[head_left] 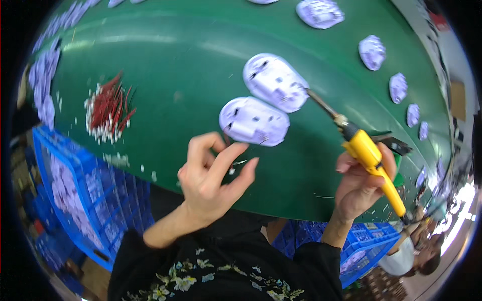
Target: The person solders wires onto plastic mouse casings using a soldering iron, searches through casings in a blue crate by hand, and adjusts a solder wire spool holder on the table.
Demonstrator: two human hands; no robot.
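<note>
My right hand (362,183) is closed round the yellow handle of a soldering iron (369,153). The iron slants up to the left, its tip at the right edge of the upper of two pale oval plastic housings (276,83). Just below lies the second housing (254,122), close against the first. My left hand (211,175) is beside its lower edge, fingers bent. A thin red wire (227,140) shows at the left fingertips, with a small white end (232,171) between thumb and index finger; part of the wire is hidden behind the fingers.
Red wires with white ends (108,108) lie heaped on the green table (175,55). More housings (321,13) line the far and right side; others stack at left. Blue crates (75,165) flank me below the table edge. Another person (411,256) sits at lower right.
</note>
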